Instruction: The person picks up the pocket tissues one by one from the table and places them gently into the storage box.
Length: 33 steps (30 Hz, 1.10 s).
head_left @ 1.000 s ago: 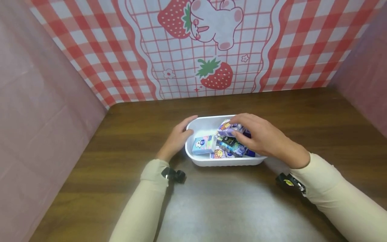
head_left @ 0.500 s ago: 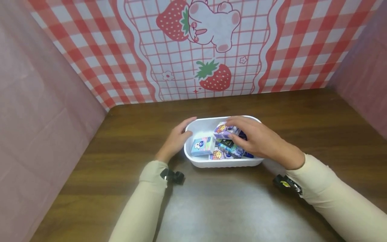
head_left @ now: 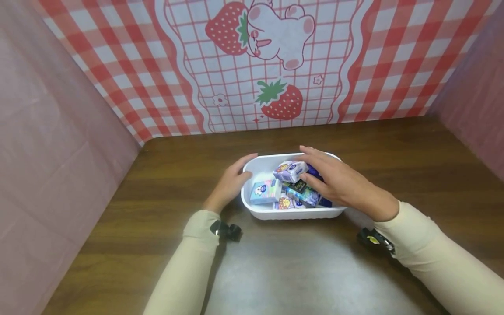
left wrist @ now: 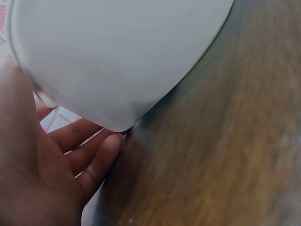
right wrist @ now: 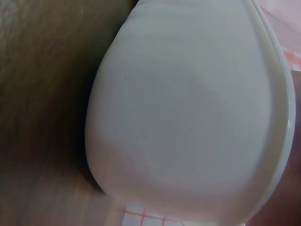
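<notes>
A white oval plastic basin [head_left: 295, 214] stands on the table, holding several small tissue packs. My left hand [head_left: 228, 183] grips its left end, thumb at the rim; in the left wrist view the fingers [left wrist: 106, 153] lie around the basin's outside [left wrist: 127, 61]. Over the right end hovers my right hand [head_left: 340, 181], thumb and fingers spread beside a purple-and-white tissue pack [head_left: 289, 171] that lies tilted on the others. Near the left end lies a light-blue pack [head_left: 264, 191]. A black-and-blue pack [head_left: 302, 192] is partly covered. The right wrist view shows mostly the basin's wall [right wrist: 188, 108].
The brown wooden table [head_left: 189, 148] extends around the basin. Behind it hangs a red-and-white checked cloth [head_left: 275, 100] with strawberries. Pink cloth [head_left: 47, 144] closes off the left side, and more hangs at the right. Both wrists wear black cameras.
The right hand's fingers have spread and let go of the purple-and-white tissue pack, which now rests on the other packs, slightly left of where it was. The left hand stays on the basin.
</notes>
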### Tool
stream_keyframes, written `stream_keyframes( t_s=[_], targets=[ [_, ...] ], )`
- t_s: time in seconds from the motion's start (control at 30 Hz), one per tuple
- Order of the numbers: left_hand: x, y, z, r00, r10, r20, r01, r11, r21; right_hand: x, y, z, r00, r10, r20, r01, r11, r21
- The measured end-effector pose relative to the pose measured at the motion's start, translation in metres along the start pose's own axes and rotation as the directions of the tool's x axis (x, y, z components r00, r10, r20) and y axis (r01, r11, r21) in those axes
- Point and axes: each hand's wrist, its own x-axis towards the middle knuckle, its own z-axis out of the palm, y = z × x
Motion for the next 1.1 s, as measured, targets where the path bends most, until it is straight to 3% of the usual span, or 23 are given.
stream_keyframes(
  t_s=[0.57, 0.87, 1.1],
  targets=[
    [-0.003, 0.000, -0.004, 1.000, 0.029, -0.012, -0.029, 1.000, -0.009, -0.001, 0.020, -0.013, 0.992, 0.061, -0.107, -0.061, 0.998, -0.001],
    [-0.007, -0.002, -0.009, 1.000, 0.018, -0.026, -0.018, 1.000, 0.004, -0.001, 0.029, -0.015, 0.959, 0.125, -0.254, -0.136, 0.990, -0.025],
    [-0.014, -0.004, -0.019, 0.999, -0.008, -0.052, 0.006, 0.999, -0.033, 0.003, 0.037, -0.014, 0.945, 0.177, -0.274, -0.182, 0.983, 0.006]
  ],
)
